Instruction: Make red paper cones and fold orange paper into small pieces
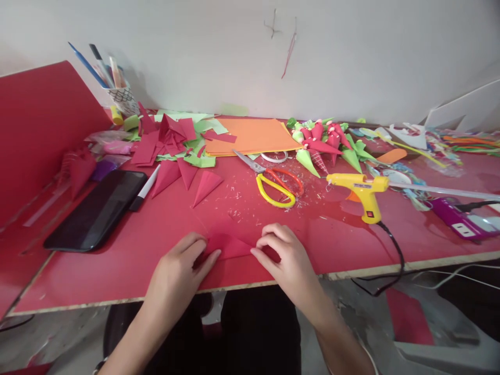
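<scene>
The red paper [230, 246] lies on the desk [128, 276], on the person's side of the scissors [258, 166] and a little to their left, a folded or curved piece that narrows to a point at its right end. Being a thin sheet, it should weigh almost nothing; the likelier trouble is that it springs, creases and slides. It looks stiff enough to keep a fold or a curve, yet a hard squeeze in the middle would probably dent it, and a sharp pull could tear the narrow tip. Its smooth-looking face may slip if pushed from one end only. The best hold, it seems, is at the two ends with light thumb-and-forefinger pinches, the broad middle left unpressed. The left grip [175, 265], nearer the person than the scissors and to their left, is curled with a small gap between thumb and forefinger, both at the paper's left end; whether it pinches the sheet or merely presses it cannot be told. The right grip [284, 258], toward the person from the scissors, is nearly closed, thumb and forefinger tips meeting at the paper's point, apparently in a light pinch. Left of the scissors, red cones [166, 177] of similar-looking paper lie apart from both grips.
</scene>
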Motion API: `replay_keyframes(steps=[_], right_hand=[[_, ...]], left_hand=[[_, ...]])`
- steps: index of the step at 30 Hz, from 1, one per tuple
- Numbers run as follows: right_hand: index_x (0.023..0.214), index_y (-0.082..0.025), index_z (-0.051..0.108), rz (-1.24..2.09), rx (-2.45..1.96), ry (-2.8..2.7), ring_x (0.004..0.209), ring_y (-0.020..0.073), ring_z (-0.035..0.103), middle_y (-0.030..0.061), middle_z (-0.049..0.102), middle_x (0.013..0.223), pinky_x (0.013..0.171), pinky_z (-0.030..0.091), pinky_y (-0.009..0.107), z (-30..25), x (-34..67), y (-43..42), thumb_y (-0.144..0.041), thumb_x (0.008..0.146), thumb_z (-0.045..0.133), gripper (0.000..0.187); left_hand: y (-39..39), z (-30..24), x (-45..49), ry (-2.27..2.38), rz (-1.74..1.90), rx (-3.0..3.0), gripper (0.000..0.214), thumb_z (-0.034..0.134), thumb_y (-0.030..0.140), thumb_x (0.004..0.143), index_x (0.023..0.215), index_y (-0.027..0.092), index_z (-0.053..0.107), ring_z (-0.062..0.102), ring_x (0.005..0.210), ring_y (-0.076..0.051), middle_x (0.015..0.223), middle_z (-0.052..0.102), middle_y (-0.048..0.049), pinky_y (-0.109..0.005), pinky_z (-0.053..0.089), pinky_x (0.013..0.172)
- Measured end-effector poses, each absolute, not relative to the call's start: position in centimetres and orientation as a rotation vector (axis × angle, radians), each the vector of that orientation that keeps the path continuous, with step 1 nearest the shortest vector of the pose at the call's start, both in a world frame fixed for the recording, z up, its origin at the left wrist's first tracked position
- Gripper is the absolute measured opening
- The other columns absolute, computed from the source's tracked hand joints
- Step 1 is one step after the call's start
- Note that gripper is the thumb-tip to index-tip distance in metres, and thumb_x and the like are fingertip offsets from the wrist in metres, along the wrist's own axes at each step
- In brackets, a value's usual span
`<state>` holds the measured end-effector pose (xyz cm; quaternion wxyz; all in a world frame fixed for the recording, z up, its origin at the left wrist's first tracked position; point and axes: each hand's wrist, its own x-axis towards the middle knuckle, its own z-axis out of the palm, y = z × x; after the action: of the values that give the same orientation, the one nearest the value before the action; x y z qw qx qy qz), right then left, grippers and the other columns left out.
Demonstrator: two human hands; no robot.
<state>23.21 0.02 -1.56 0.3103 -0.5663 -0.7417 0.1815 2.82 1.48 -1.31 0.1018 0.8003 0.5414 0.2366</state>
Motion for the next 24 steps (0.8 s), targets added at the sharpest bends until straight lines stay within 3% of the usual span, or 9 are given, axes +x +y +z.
replay_keyframes(steps=[4, 8, 11, 14, 17, 20, 24], right_hand=[[0.072, -0.02, 0.054, 0.461, -1.508, -1.975, 0.078, 0.016, 0.051, 0.003, 0.053, 0.083, 0.072, 0.044, 0.029, -1.6, 23.1, 0.1, -0.026, 0.081, 0.053, 0.011], [0.072, -0.02, 0.053, 0.464, -1.513, -1.977, 0.078, 0.0162, 0.051, 0.0032, 0.054, 0.083, 0.072, 0.043, 0.029, -1.6, 23.2, 0.1, -0.026, 0.081, 0.053, 0.011], [0.074, -0.021, 0.054, 0.508, -1.488, -1.977, 0.08, 0.0164, 0.052, 0.0035, 0.054, 0.085, 0.072, 0.043, 0.029, -1.3, 23.4, 0.0, -0.025, 0.082, 0.053, 0.009], [0.076, -0.021, 0.056, 0.573, -1.463, -1.984, 0.083, 0.016, 0.052, 0.0035, 0.054, 0.089, 0.075, 0.043, 0.029, -0.9, 23.7, 0.0, -0.023, 0.082, 0.053, 0.006], [0.077, -0.02, 0.057, 0.588, -1.462, -1.981, 0.085, 0.0149, 0.052, 0.0029, 0.054, 0.091, 0.077, 0.042, 0.028, -0.7, 23.9, -0.1, -0.021, 0.082, 0.052, 0.007], [0.077, -0.02, 0.056, 0.565, -1.472, -1.967, 0.084, 0.0147, 0.051, 0.0025, 0.053, 0.09, 0.077, 0.042, 0.027, -0.8, 23.8, -0.2, -0.02, 0.083, 0.051, 0.008], [0.074, -0.019, 0.054, 0.525, -1.496, -1.958, 0.084, 0.0153, 0.051, 0.0023, 0.054, 0.09, 0.076, 0.041, 0.028, -1.0, 23.5, -0.2, -0.019, 0.081, 0.053, 0.006]], left_hand=[[1.5, -1.2, 2.5, 1.651, 0.655, 2.346, 0.03, 0.045, 0.035, 0.082, 0.057, 0.017, 0.042, 0.043, 0.048, -0.008, 0.06, 0.044, 0.0036, -0.019, 0.036, 0.047], [1.6, -1.2, 1.7, 1.561, 0.655, 2.317, 0.03, 0.049, 0.035, 0.08, 0.056, 0.016, 0.049, 0.053, 0.058, -0.009, 0.079, 0.056, -0.0007, -0.02, 0.04, 0.053], [1.8, -1.3, 1.2, 1.376, 0.611, 2.367, 0.019, 0.049, 0.03, 0.08, 0.072, 0.02, 0.062, 0.058, 0.079, -0.014, 0.094, 0.059, -0.0022, -0.024, 0.044, 0.067], [1.9, -1.2, 1.2, 1.257, 0.612, 2.369, 0.016, 0.05, 0.027, 0.08, 0.084, 0.025, 0.066, 0.058, 0.086, -0.015, 0.096, 0.06, -0.0014, -0.026, 0.044, 0.072], [1.8, -1.2, 1.6, 1.357, 0.673, 2.332, 0.02, 0.052, 0.032, 0.079, 0.07, 0.02, 0.065, 0.059, 0.075, -0.013, 0.085, 0.061, -0.0015, -0.024, 0.044, 0.066], [1.6, -1.2, 1.9, 1.536, 0.71, 2.285, 0.037, 0.05, 0.036, 0.08, 0.049, 0.016, 0.049, 0.054, 0.057, -0.009, 0.071, 0.057, -0.0001, -0.021, 0.041, 0.054], [1.4, -1.3, 2.0, 1.592, 0.692, 2.279, 0.037, 0.051, 0.037, 0.078, 0.05, 0.016, 0.039, 0.05, 0.055, -0.008, 0.071, 0.054, 0.0015, -0.02, 0.038, 0.053]])
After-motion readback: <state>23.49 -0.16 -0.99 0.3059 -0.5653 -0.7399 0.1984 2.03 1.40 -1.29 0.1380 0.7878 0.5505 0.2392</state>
